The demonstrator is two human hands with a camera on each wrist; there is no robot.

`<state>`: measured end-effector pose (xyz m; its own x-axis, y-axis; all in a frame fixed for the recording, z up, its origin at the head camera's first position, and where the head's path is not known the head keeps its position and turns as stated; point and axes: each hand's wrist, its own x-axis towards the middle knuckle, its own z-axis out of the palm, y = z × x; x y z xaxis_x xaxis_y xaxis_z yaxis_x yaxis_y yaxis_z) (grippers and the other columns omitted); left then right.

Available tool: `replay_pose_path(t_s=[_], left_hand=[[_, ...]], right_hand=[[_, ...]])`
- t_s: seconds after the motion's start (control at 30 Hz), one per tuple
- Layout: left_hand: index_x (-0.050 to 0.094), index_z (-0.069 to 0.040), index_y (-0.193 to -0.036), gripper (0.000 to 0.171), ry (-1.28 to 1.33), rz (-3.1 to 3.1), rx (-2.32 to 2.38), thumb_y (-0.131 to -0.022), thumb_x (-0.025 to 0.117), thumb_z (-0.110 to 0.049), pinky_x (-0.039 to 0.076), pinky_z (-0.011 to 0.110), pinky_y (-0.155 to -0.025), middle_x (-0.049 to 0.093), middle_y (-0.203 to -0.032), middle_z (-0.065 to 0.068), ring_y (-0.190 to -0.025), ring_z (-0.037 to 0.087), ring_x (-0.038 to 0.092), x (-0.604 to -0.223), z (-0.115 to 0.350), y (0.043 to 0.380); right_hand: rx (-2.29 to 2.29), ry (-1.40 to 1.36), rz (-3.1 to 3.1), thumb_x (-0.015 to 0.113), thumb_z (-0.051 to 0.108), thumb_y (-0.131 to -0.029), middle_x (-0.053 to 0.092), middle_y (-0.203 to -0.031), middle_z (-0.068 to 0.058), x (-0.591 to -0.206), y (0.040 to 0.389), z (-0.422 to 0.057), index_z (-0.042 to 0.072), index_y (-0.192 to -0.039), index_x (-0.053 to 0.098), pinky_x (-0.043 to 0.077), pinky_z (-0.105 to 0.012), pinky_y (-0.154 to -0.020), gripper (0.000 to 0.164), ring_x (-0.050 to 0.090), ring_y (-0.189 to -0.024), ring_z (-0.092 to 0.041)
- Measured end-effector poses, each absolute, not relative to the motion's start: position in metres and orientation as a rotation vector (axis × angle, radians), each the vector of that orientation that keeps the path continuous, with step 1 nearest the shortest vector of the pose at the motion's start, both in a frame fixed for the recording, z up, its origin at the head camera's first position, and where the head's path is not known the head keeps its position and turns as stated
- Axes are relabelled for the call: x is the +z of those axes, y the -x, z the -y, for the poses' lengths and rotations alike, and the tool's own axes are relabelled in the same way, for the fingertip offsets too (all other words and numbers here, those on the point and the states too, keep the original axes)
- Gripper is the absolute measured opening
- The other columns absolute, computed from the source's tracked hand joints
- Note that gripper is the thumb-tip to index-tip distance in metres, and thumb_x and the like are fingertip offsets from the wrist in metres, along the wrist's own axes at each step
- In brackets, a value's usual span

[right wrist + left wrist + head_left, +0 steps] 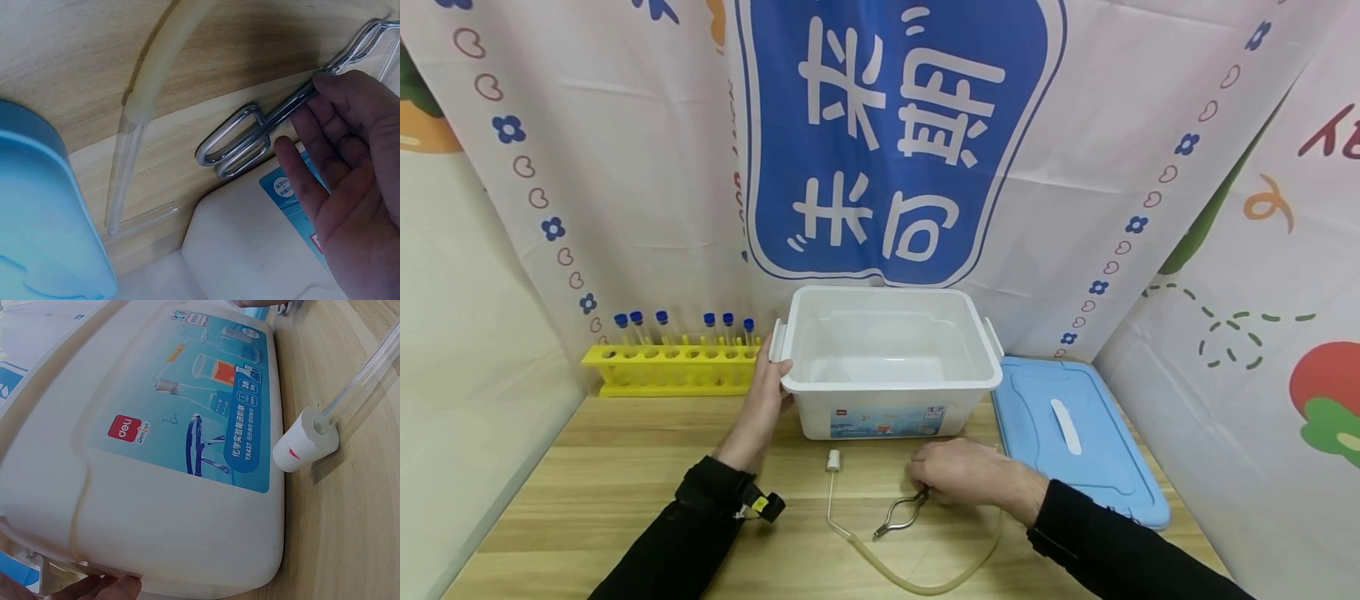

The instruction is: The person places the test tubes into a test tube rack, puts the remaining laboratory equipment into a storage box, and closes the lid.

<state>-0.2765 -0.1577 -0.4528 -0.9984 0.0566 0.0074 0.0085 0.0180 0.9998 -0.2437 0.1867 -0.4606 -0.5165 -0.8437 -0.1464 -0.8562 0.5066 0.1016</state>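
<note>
My left hand (762,400) grips the left end of a white plastic box (891,388) by its handle and rim. Fingertips (122,589) show under the rim in the left wrist view. In front of the box, my right hand (966,475) pinches metal crucible tongs (901,512) between thumb and fingers. Their looped handles (232,142) lie close to the box's base in the right wrist view. A yellowish rubber tube (925,588) curves across the table, joined to glass tubing (125,181). At its left end sits a white stopper (306,440).
A yellow rack (670,375) of blue-capped test tubes stands at the back left. The blue lid (1037,408) with a white handle lies flat to the right of the box. A printed cloth (1075,167) hangs behind the wooden table (587,492).
</note>
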Motion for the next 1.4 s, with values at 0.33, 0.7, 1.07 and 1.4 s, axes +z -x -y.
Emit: replay_pose_path(t_s=[0.33,0.7,1.07,1.4], left_hand=[[-0.012,-0.047,-0.187,0.075,-0.101,-2.233,2.169,-0.125,0.029,-0.042,0.021,0.085,-0.142,-0.007,-0.201,0.005,-0.182,0.048,0.021,-0.455,0.159,0.277],[-0.009,-0.044,-0.188,0.075,-0.112,-2.218,2.195,-0.125,0.031,-0.042,0.022,0.084,-0.143,-0.006,-0.201,0.003,-0.182,0.047,0.023,-0.455,0.160,0.277],[-0.008,-0.042,-0.189,0.076,-0.115,-2.214,2.204,-0.124,0.032,-0.041,0.022,0.085,-0.142,-0.003,-0.200,0.007,-0.180,0.048,0.026,-0.454,0.159,0.280],[-0.009,-0.042,-0.189,0.076,-0.130,-2.222,2.203,-0.125,0.031,-0.041,0.022,0.085,-0.142,-0.003,-0.200,0.007,-0.179,0.050,0.027,-0.455,0.159,0.278]], right_hand=[[0.141,1.425,-2.665,0.088,0.008,-0.093,0.061,-0.092,0.014,-0.466,0.244,-0.184,0.026,-0.094,0.066,0.056,-0.018,-0.071,0.029,0.056,-0.085,-0.001],[0.104,1.348,-2.661,0.090,0.008,-0.085,0.056,-0.089,0.014,-0.468,0.244,-0.183,0.025,-0.090,0.060,0.051,-0.022,-0.067,0.035,0.051,-0.080,-0.003],[0.041,1.263,-2.633,0.091,0.009,-0.084,0.053,-0.087,0.015,-0.466,0.246,-0.185,0.025,-0.090,0.059,0.047,-0.020,-0.067,0.036,0.049,-0.077,-0.002],[0.010,1.240,-2.628,0.094,0.013,-0.084,0.054,-0.085,0.017,-0.458,0.246,-0.189,0.026,-0.090,0.061,0.049,-0.020,-0.066,0.036,0.049,-0.075,-0.001]])
